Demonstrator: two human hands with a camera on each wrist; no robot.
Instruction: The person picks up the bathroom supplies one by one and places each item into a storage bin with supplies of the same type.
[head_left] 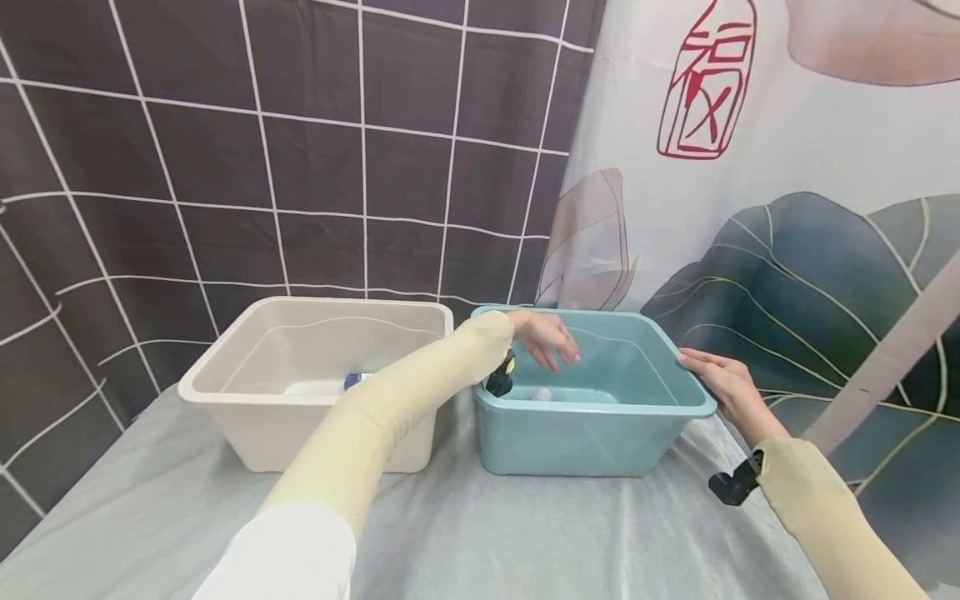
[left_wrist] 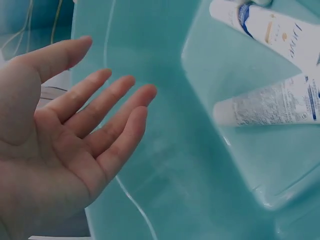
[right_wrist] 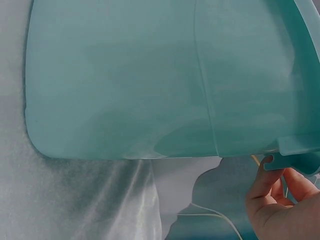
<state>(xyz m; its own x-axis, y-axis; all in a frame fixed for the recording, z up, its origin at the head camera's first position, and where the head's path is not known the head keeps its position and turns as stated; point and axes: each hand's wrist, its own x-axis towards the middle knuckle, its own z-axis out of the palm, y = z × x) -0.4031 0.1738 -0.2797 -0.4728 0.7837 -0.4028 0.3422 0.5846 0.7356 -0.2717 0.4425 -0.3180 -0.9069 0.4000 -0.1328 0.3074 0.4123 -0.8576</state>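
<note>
My left hand [head_left: 546, 333] hangs over the inside of a light blue plastic tub [head_left: 566, 442], fingers loosely spread with nothing in them. In the left wrist view, two white squeeze tubes [left_wrist: 270, 102] lie on the tub's floor, beyond the fingertips. The upper tube [left_wrist: 265, 30] has a blue band and lettering. Only a small pale end of one tube [head_left: 542, 394] shows in the head view. At the tub's right end, my right hand [head_left: 723, 383] grips the rim, thumb and fingers bent around its edge in the right wrist view.
A beige tub [head_left: 262, 433] stands to the left, with a blue and white item [head_left: 356, 380] inside, partly covered by my left forearm. Both tubs stand on a grey cloth [head_left: 555, 533]. Behind hang a dark grid-patterned curtain [head_left: 315, 167] and a printed one [head_left: 637, 208].
</note>
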